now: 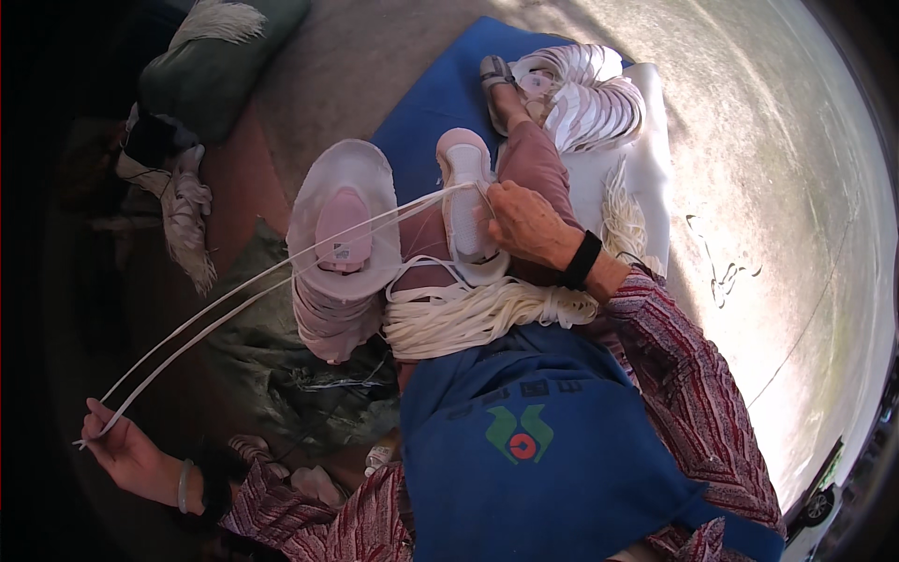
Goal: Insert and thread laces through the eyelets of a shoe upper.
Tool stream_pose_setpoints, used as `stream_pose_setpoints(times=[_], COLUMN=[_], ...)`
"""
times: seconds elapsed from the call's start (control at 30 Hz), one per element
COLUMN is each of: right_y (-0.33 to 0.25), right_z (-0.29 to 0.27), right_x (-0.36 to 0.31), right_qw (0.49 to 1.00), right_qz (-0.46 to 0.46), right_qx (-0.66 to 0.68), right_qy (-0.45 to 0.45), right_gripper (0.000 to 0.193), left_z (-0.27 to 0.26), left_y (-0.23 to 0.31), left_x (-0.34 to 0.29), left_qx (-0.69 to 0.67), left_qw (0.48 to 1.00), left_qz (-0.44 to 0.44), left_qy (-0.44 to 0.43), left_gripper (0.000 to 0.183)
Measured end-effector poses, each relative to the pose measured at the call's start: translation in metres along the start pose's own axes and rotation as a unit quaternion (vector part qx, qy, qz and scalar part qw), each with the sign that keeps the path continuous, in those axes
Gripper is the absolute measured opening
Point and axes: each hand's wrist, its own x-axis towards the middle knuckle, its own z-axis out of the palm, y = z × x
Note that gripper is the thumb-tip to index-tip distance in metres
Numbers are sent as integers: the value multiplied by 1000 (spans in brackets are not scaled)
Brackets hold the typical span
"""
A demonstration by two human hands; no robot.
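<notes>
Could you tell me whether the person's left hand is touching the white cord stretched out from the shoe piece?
Touching. The head view shows the left hand pinching the end of the white cord, which runs taut up to the right hand.

The person wore long sleeves point(698, 375) in a dark red and white pattern, with a blue apron point(524, 440) bearing a green and red emblem. A black band point(582, 259) circled the right wrist; a pale bangle point(184, 485) and black band circled the left.

Right hand's point(527, 223) fingertips behind shoe upper point(465, 201)
</notes>
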Motion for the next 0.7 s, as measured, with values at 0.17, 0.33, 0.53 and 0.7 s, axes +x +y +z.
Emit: stream_pose_setpoints(times=[0.17,0.33,0.53,0.7], right_y=[3,-29,-105,-106], right_z=[-6,-67,-109,-96], right_x=[-9,-9,-23,-27], right_qw=[1000,966,917,920], right_qz=[11,-14,-212,-183], right_qx=[-7,239,284,289], right_qy=[-3,96,183,190], right_gripper=[26,19,23,26], left_z=[35,134,187,198], left_y=[-48,-136,-182,-197], left_x=[-47,-164,-239,-252], left_qx=[-62,46,104,153], left_qw=[960,938,884,871], left_qz=[-128,-220,-299,-212], left_qy=[-241,-265,-345,-415], left_gripper=[17,24,20,21])
